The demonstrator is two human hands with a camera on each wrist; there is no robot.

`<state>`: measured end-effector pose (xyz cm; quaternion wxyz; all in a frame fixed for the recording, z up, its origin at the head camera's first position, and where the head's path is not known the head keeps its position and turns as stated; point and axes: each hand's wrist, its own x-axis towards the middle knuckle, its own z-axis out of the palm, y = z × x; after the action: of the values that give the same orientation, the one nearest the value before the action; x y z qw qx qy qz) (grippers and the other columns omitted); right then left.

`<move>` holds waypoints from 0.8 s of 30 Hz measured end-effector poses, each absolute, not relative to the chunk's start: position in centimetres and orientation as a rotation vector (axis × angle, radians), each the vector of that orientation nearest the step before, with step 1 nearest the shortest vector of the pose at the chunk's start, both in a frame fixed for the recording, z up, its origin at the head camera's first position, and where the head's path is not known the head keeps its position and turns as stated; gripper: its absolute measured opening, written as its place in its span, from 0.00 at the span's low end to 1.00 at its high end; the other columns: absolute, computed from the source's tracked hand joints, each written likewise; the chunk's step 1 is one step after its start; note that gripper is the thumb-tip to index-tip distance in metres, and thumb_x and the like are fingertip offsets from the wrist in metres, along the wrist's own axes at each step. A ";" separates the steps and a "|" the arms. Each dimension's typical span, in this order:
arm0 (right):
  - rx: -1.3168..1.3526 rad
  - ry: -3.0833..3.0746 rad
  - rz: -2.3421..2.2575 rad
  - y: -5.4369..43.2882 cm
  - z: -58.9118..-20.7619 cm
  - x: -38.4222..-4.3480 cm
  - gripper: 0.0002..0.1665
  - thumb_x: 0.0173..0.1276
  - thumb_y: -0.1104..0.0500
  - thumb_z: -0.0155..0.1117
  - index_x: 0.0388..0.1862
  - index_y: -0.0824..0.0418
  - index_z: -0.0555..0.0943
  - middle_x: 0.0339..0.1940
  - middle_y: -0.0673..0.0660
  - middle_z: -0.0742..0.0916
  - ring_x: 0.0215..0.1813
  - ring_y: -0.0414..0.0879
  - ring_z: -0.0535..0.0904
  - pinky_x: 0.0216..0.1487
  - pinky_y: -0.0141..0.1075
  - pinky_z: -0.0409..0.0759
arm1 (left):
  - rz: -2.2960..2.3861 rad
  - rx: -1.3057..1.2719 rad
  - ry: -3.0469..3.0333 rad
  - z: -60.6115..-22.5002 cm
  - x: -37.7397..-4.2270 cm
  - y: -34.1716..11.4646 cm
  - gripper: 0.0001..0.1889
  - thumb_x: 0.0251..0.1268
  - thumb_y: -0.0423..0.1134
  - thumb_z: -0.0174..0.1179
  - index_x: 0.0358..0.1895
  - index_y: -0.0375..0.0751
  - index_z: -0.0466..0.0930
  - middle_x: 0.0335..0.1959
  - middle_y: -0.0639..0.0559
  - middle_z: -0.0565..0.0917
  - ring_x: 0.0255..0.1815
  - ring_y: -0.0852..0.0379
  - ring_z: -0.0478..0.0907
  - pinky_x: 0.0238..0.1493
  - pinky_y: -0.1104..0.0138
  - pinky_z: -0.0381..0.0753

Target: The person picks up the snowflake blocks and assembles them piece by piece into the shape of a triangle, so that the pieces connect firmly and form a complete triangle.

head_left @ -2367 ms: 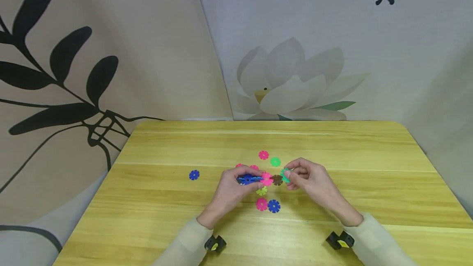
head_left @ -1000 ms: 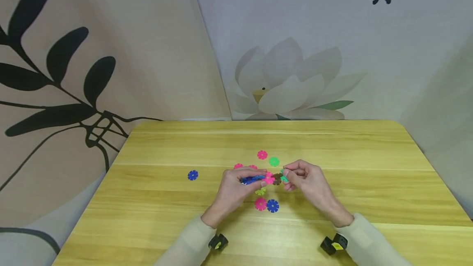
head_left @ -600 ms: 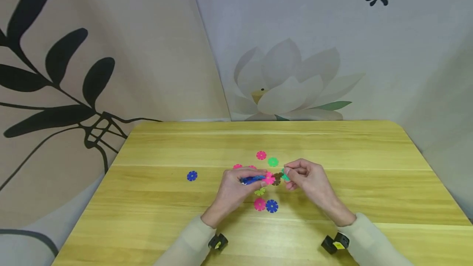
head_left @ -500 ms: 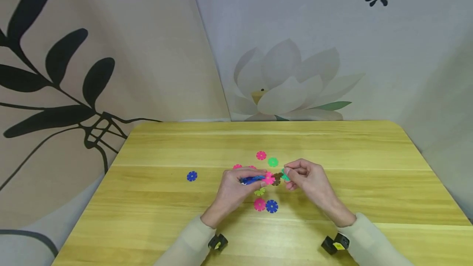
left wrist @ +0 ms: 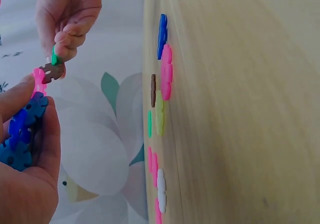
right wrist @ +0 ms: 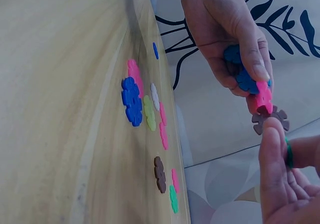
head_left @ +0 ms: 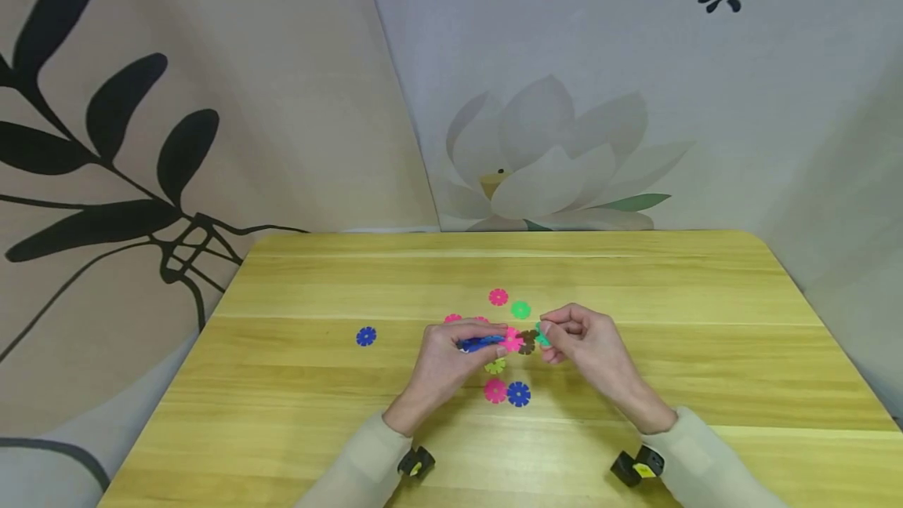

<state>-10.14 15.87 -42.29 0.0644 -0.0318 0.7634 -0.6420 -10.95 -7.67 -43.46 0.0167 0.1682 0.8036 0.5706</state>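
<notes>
My left hand (head_left: 444,359) grips a chain of slotted snowflake discs above the table, with blue discs (head_left: 480,343) between thumb and fingers. From its right end stick out a pink disc (head_left: 512,341) and then a brown disc (head_left: 527,344). A green disc (head_left: 542,335) is pinched between thumb and index finger of my right hand (head_left: 596,347), edge-on right at the brown disc's rim. In the left wrist view the green disc (left wrist: 54,56) stands crosswise to the brown one (left wrist: 52,73). Fingertips partly cover it in the right wrist view.
Loose discs lie on the wooden table (head_left: 282,414): a blue one (head_left: 365,336) at left, a pink (head_left: 498,297) and a green (head_left: 520,310) behind, a yellow (head_left: 496,366), pink (head_left: 495,391) and blue (head_left: 518,394) in front. A white disc (left wrist: 161,190) and a brown one (right wrist: 159,174) show in wrist views.
Since the earliest frame my right hand has shifted slightly left with the green disc, closer against the brown disc. The blue discs in my left hand have tilted a little.
</notes>
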 end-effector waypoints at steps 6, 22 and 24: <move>-0.105 2.330 -1.926 15.6 -41.9 -10.1 0.13 0.76 0.63 0.64 0.51 0.73 0.79 0.38 0.66 0.89 0.33 0.56 0.88 0.38 0.45 0.89 | 1.788 0.552 2.477 -43.8 -11.1 -7.5 0.11 0.61 0.42 0.76 0.47 0.49 0.92 0.47 0.60 0.90 0.52 0.56 0.85 0.48 0.67 0.86; -0.044 2.309 -1.951 15.3 -41.8 -10.2 0.12 0.76 0.66 0.63 0.52 0.74 0.78 0.38 0.66 0.88 0.35 0.61 0.88 0.40 0.47 0.89 | 1.840 0.507 2.419 -43.4 -11.3 -7.3 0.11 0.60 0.42 0.76 0.46 0.47 0.92 0.47 0.57 0.90 0.54 0.53 0.85 0.48 0.68 0.86; -0.038 2.294 -1.957 15.3 -42.0 -10.0 0.13 0.76 0.65 0.63 0.52 0.74 0.78 0.39 0.67 0.87 0.35 0.59 0.88 0.41 0.47 0.89 | 1.842 0.496 2.408 -43.4 -11.2 -7.3 0.11 0.60 0.42 0.76 0.46 0.47 0.92 0.48 0.56 0.90 0.54 0.53 0.85 0.48 0.68 0.86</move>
<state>-10.04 15.34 -42.02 0.0630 -0.0124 0.7593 -0.6476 -11.17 -7.26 -43.41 0.0349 0.1613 0.7834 0.5993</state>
